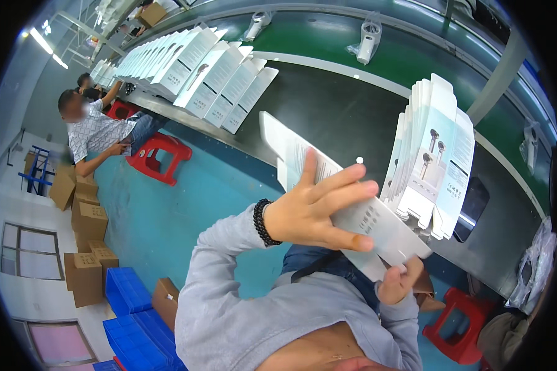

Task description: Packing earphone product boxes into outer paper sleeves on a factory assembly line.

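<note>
A flat white-and-grey folding carton (387,227) with fine print lies slantwise in front of my body, its flaps sticking out at both ends. My left hand (312,207), with a dark bead bracelet at its wrist, rests across the face of the carton, fingers spread. At the carton's near right end, my right hand (401,282) pinches the flap corner between bent fingers; part of that grip is hidden. Just beyond stands a stack of flattened cartons (436,151), white and pale teal with pictures of a handheld device.
A long row of cartons (195,71) stands along the dark workbench (328,93). Bagged white devices (369,42) lie on the green conveyor (315,34). A phone (473,207) sits beside the stack. Red stools (159,157), blue bins (136,331) and a seated person (99,127) are nearby.
</note>
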Available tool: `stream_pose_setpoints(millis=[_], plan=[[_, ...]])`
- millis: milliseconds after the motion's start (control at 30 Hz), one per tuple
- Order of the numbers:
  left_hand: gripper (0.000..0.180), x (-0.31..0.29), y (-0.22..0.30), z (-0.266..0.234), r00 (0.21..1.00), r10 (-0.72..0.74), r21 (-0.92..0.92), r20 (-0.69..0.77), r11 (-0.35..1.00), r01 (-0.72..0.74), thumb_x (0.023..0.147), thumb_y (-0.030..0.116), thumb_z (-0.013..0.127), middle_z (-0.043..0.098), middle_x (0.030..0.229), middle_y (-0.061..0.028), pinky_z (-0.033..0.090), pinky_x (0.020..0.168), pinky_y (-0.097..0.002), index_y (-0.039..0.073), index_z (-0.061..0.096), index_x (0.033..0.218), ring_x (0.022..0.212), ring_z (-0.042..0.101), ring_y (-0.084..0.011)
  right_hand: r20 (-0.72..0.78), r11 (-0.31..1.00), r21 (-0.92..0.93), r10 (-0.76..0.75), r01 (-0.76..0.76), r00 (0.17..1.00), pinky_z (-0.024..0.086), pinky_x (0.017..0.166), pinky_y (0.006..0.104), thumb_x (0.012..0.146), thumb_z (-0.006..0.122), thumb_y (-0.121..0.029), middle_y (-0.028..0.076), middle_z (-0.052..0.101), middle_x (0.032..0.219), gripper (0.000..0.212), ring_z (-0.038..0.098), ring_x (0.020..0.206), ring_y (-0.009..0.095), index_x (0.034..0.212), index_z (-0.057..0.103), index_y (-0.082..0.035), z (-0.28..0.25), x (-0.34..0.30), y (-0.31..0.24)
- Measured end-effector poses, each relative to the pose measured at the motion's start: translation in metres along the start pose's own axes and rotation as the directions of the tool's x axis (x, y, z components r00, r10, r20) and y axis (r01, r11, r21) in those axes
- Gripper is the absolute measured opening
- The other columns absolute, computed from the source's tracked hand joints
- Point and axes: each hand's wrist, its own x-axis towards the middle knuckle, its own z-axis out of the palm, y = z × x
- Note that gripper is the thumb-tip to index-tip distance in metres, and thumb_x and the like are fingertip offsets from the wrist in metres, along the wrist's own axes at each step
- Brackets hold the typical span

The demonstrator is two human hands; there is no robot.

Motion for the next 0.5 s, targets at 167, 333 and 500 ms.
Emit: stream_pose_setpoints(millis=[167,333,500], plan=[[0.068,-0.002,0.004,-0.005,0.974,-0.129,-0.221,0.184,0.961,0.169,0.055,0.03,0.076,0.036,0.128,-0.0205,0.025,0.093,-0.0633,0.031,0.05,0.118,0.114,0.042,-0.0393,0.056,0.656,0.681,0.399,-0.327,0.915,0.044,0.077,0.0278,0.09,0.05,-0.037,0.014,0.06,0.1,0.05,0.057,0.087,0.017,0.105,0.054,0.01,0.016,0.005,0.008],[0.075,-0.016,0.007,-0.005,0.931,-0.222,-0.244,0.291,0.923,0.297,0.054,0.029,0.079,0.04,0.122,-0.0222,0.032,0.09,-0.0611,0.026,0.044,0.12,0.108,0.045,-0.0405,-0.069,0.97,0.001,0.242,-0.242,0.968,0.044,0.055,0.024,0.083,0.057,-0.005,0.008,0.063,0.069,0.01,0.058,0.058,0.012,0.083,0.062,0.004,0.013,0.019,0.01],[0.087,-0.045,0.0,-0.015,0.854,-0.467,-0.349,0.229,0.78,0.52,0.058,0.015,0.085,0.057,0.102,-0.0166,0.05,0.075,-0.029,0.007,0.037,0.13,0.082,0.062,-0.0246,-0.041,0.976,-0.215,0.036,-0.044,0.999,0.048,0.063,0.0276,0.078,0.062,-0.005,0.014,0.064,0.077,0.013,0.065,0.07,0.024,0.088,0.062,0.003,0.014,0.023,0.022]])
